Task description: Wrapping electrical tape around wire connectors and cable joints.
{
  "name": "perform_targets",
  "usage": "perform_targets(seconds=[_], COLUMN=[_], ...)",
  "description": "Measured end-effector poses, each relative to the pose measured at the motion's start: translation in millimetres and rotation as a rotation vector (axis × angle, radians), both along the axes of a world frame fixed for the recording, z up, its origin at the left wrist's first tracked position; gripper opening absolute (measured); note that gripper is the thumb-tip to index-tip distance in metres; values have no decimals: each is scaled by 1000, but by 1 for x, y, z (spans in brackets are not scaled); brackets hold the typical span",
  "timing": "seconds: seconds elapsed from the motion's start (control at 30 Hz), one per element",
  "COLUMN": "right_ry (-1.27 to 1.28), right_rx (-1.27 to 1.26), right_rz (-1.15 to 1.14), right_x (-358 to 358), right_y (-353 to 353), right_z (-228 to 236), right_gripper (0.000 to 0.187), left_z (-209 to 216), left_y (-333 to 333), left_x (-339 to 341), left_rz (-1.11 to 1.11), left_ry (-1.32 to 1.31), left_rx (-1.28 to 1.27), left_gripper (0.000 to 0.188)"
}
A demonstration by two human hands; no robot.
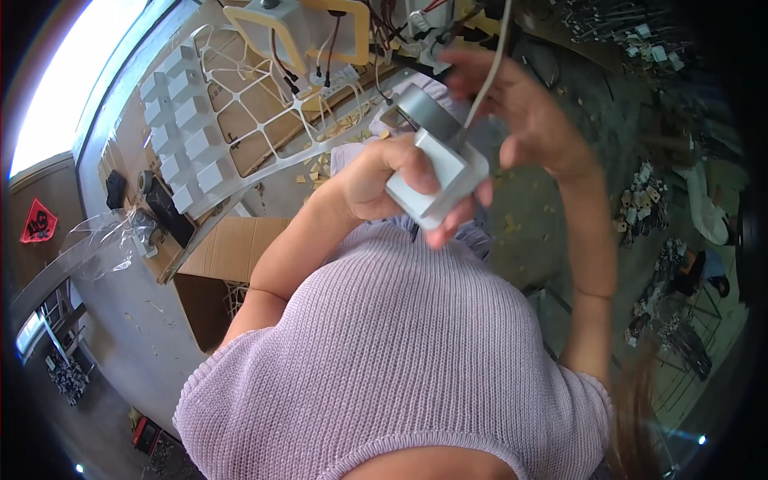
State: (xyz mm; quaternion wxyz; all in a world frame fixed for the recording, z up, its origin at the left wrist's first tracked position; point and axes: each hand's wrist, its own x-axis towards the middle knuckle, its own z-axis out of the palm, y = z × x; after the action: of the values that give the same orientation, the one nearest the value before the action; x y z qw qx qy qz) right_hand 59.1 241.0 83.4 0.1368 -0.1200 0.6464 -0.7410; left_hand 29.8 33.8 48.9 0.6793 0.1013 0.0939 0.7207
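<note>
My left hand (372,176) is closed around a white box-shaped housing (444,172), its thumb on top and fingertips showing below. At the housing's far end is a grey metallic cylinder (432,114); I cannot tell whether the two are joined. My right hand (524,112) is raised to the right of them, slightly blurred, with thumb and fingers apart. A pale cord (499,56) comes down from the top edge, passing close to the right fingers and ending by the cylinder. The right palm shows nothing held.
White box-shaped parts (192,112) stand in rows on the workbench at left, beside a white lattice frame (260,124). Yellow-edged housings with wires (336,36) lie beyond. A cardboard box (232,240) stands below the bench. Several part piles (640,200) lie at right.
</note>
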Motion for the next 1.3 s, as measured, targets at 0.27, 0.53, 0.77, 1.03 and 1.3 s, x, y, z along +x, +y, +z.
perform_targets(seconds=[0.27, 0.53, 0.77, 1.03, 1.3], right_ry=[338, 271, -425, -50, -313], right_rx=[-68, 324, -277, 168, 335], right_rz=[459, 337, -41, 143, -28], right_x=[-45, -21, 32, 9, 21], right_y=[-7, 24, 2, 6, 15], right_z=[-14, -4, 12, -7, 5], right_gripper=[61, 49, 49, 79, 31], left_z=[-8, -7, 3, 9, -4], left_y=[17, 2, 3, -1, 3], left_x=[23, -2, 9, 9, 16], left_rz=[-315, -11, 533, 121, 558], left_ry=[-661, -216, 921, 484, 1297], left_rx=[484, 81, -649, -497, -834], left_gripper=[58, 56, 30, 42, 49])
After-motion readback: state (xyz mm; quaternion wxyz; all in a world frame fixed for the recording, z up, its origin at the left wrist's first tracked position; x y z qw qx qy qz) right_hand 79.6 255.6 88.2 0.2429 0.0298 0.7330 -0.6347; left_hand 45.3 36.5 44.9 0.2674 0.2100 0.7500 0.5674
